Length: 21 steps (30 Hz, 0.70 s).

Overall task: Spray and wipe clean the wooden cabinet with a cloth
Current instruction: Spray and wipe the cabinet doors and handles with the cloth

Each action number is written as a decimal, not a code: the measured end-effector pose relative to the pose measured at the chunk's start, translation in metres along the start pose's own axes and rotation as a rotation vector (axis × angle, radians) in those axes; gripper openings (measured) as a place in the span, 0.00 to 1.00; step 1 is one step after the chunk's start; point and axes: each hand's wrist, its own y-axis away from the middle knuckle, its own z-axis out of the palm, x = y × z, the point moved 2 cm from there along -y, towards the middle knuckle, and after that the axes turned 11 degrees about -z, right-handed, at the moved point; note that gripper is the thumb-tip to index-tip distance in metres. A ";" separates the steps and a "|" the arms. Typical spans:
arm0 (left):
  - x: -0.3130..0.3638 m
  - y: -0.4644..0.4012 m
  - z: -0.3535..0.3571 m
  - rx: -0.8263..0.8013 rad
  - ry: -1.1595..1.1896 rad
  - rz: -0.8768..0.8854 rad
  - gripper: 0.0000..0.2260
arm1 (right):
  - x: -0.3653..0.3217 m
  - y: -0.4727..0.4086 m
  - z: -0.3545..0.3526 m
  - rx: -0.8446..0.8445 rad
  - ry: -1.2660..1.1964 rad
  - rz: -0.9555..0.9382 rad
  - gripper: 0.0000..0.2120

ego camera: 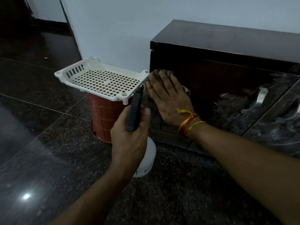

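The dark wooden cabinet point(227, 51) stands low against the white wall at the right. Pressed flat against its left side panel is my right hand point(168, 98), fingers spread over a brownish cloth point(164, 72) whose edges show above and beside the fingers. My left hand point(129, 137) is wrapped around a spray bottle with a black trigger head point(134, 111) and a white body point(146, 161). The nozzle points up toward the cabinet's left side, close to my right hand.
A white perforated plastic tray point(68, 75) rests on an upturned red bin point(103, 114) just left of the cabinet. A metal handle point(263, 95) sits on the glossy cabinet front, which shows reflections. The floor is dark polished stone point(48, 159).
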 end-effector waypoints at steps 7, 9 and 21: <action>-0.011 0.004 -0.003 -0.027 -0.021 0.009 0.04 | -0.036 0.036 0.012 -0.223 -0.032 -0.222 0.28; -0.013 0.005 -0.004 -0.024 -0.026 0.007 0.04 | -0.027 0.031 0.010 -0.166 -0.012 -0.196 0.27; -0.022 0.001 -0.007 0.014 -0.013 -0.029 0.04 | -0.067 0.052 0.025 -0.202 -0.143 -0.199 0.31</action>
